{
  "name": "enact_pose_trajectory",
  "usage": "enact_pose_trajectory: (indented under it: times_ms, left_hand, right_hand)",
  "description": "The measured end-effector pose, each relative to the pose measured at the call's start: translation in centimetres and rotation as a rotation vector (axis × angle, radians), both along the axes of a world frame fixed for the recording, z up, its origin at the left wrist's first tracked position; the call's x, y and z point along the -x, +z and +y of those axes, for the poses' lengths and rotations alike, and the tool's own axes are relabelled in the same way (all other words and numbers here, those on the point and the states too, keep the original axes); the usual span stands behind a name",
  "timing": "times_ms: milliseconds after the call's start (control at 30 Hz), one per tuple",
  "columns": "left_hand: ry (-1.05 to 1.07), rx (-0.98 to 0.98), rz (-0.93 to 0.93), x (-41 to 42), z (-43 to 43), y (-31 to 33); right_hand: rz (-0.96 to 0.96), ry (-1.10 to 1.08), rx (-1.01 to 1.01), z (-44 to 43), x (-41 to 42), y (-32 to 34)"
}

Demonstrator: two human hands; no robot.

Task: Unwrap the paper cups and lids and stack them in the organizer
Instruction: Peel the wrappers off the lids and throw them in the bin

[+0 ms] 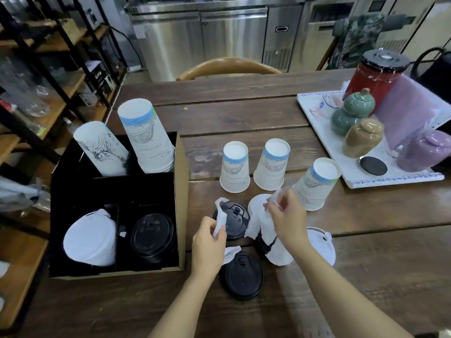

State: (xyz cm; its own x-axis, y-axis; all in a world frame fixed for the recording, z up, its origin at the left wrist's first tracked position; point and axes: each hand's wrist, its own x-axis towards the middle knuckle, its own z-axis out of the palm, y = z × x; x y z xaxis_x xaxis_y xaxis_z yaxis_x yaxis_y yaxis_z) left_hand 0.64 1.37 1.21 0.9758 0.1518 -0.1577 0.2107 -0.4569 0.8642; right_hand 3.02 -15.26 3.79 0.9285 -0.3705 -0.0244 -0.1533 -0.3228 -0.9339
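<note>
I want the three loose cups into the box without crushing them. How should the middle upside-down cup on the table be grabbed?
Probably best around the upper wall of the middle cup, just below its blue band, coming from above. It stands upside down with its narrow closed base up, so fingers wrap that end easily. The left cup and right cup stand apart from it, leaving room at its sides.

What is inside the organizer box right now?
The organizer box holds two upside-down cup stacks at the back, a white-wrapped bundle front left and black lids front right. What the wrap covers, and each stack's count, cannot be seen.
</note>
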Motion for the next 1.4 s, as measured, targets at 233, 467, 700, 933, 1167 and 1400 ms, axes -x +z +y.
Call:
enact_pose_trajectory:
  times_ms: [233, 467, 700, 933, 1167, 1400]
  left_hand:
    - [0.029, 0.105, -0.031, -0.6, -0.5, 1.2]
    - [-0.196, -0.341, -0.051, 0.1, -1.3, 2.1]
    - [-0.299, -0.535, 0.213, 0.2, 0.2, 0.8]
    - [-0.426, -0.482, 0.18, 1.0, 1.0, -1.2]
    - [-0.27, -0.293, 0.0, 1.1, 0.0, -0.4]
    - [-0.272, -0.177, 0.042, 1.1, -5.3, 2.5]
  right_hand:
    - [0.143, -0.021, 0.262, -2.0, -0.4, 0.9]
    - [0.486, 0.408, 0.769, -0.3, -0.4, -1.9]
    - [0.322, 0.401, 0.782, -0.3, -0.9, -2.5]
    - [0.055, 0.256, 0.415, -1.0, -1.2, -1.6]
    - [0.025, -0.02, 0.22, -3.1, -0.7, -1.0]
    - [0.03, -0.111, 0.22, -5.1, 1.0, 0.1]
